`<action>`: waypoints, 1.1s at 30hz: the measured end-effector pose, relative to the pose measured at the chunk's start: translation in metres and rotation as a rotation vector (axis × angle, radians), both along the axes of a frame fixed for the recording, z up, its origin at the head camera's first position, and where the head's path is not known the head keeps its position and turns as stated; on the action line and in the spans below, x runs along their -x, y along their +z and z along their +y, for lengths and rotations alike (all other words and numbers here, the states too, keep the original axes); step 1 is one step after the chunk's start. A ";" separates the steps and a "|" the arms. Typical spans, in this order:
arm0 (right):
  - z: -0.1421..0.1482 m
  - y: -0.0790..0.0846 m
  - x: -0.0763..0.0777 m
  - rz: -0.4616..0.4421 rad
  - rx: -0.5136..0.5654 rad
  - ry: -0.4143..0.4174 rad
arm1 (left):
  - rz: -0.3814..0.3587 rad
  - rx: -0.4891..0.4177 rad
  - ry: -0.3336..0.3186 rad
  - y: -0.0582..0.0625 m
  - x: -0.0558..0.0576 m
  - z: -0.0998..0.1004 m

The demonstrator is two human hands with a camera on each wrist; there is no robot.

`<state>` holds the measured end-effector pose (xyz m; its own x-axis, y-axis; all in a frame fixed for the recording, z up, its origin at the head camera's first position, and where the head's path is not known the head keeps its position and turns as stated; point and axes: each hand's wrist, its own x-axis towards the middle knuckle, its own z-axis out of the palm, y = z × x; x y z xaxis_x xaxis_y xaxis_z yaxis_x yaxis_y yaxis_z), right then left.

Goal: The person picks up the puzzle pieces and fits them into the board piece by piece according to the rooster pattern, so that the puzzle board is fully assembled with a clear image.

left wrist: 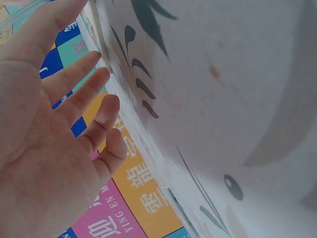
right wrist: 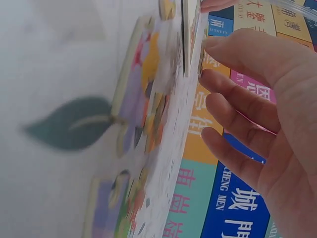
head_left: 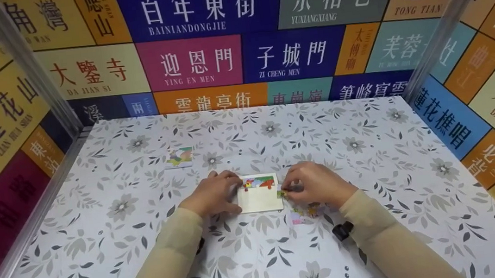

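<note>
Pinching a small puzzle piece [head_left: 280, 193] between thumb and fingers of the right hand [head_left: 315, 183], at the right edge of the puzzle tray [head_left: 261, 201]; cannot tell whether touching it. Probably light, stiff and thin, not very slippery, weakest at any knobs; best taken by opposite edges. Resting the left hand [head_left: 212, 195] at the tray's left edge, fingers loosely apart. Set in the tray's far end, a strip of joined pieces [head_left: 259, 182]. Lying near the tray's lower right, loose pieces [head_left: 297, 218]; beyond its upper left, a picture card [head_left: 179, 157]. Spread beneath the tray, a leaf-and-flower tabletop [head_left: 267, 267]; behind, colourful lettered panels [head_left: 200, 7].
</note>
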<state>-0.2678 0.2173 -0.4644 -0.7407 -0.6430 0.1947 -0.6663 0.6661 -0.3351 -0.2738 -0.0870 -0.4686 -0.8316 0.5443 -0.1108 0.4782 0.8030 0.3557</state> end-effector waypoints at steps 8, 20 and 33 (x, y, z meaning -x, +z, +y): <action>-0.025 -0.002 0.007 0.011 -0.001 0.039 | -0.003 -0.001 0.001 0.000 0.000 0.000; -0.052 -0.004 0.012 -0.008 -0.029 0.052 | -0.003 -0.002 0.017 -0.002 0.001 0.000; -0.069 -0.005 0.015 0.045 -0.023 0.091 | 0.045 -0.045 -0.041 -0.002 0.001 -0.002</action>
<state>-0.2830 0.1481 -0.4693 -0.6700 -0.7117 0.2108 -0.7383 0.6095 -0.2889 -0.2749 -0.0886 -0.4702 -0.8119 0.5818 -0.0486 0.5269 0.7661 0.3681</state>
